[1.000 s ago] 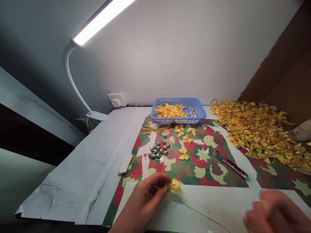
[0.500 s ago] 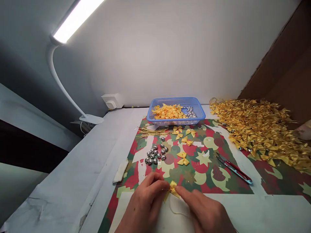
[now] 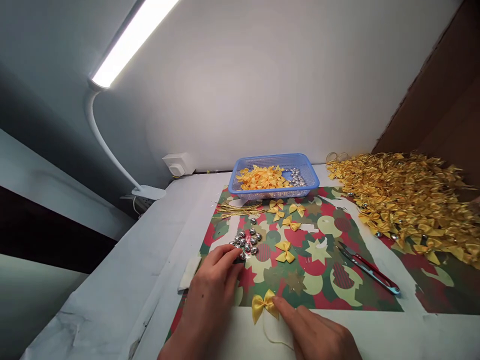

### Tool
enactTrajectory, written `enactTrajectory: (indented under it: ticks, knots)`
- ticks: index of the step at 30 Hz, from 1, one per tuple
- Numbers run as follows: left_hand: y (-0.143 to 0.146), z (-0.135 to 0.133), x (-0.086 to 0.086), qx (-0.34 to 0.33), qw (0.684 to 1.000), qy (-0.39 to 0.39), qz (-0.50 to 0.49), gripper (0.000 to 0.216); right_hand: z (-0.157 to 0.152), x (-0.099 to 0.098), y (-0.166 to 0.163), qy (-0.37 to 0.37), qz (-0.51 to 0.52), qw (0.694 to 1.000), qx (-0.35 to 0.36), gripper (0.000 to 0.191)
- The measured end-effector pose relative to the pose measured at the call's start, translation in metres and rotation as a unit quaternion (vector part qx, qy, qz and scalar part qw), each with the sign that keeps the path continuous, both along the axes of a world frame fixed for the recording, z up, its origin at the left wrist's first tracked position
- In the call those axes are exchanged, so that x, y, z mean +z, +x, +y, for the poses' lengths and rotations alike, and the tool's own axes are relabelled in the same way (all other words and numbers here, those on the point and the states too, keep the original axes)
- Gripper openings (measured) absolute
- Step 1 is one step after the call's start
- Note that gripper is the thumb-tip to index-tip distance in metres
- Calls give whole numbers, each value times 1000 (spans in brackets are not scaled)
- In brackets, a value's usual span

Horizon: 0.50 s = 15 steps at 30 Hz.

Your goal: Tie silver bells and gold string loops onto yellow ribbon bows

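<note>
My right hand (image 3: pixel 317 327) pinches the right wing of a yellow ribbon bow (image 3: pixel 258 305) near the front of the table. From the bow a pale thread (image 3: pixel 267 335) hangs and curves toward my right palm. My left hand (image 3: pixel 213 282) is at the near edge of a cluster of small silver bells (image 3: pixel 247 242), its thumb and fingertips closed around one of them. The fingers partly hide that bell. Farther back, another yellow bow (image 3: pixel 285 252) lies by itself on the patterned sheet (image 3: pixel 270 277).
A blue basket (image 3: pixel 270 192) holds yellow bows and silver bells. Gold cords (image 3: pixel 240 209) lie before it. Thread snips (image 3: pixel 369 270) rest at the right, below a big heap of gold bows (image 3: pixel 405 200). A white folded pad (image 3: pixel 189 272) and a clip lamp (image 3: pixel 150 192) are at the left.
My left hand has let go of the bow and moved forward and left to the bells. My right hand still holds the bow. The view has shifted slightly.
</note>
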State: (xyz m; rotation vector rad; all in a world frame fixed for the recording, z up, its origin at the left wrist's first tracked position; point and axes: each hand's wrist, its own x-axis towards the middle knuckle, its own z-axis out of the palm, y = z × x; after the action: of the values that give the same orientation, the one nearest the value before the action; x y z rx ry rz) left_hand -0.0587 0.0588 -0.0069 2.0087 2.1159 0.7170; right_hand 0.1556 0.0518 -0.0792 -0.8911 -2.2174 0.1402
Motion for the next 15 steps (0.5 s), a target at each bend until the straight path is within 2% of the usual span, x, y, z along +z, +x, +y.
enactTrajectory:
  ticks: [4,7,12,15]
  knots:
    - [-3,11,-9,-19,999,2,25,27,1,-1,-3,17,36,999,1,36]
    - [-3,14,-12,-30,999,8,13,29,0,0,-6,-3,86,996,-10,36]
    - [6,6,-3,-16,996,22,-91,23,-5,7,-3,-150,155,972,-88,30]
    - [19,-10,4,-4,981,-16,-194,18,-6,14,1,-214,197,954,-75,26]
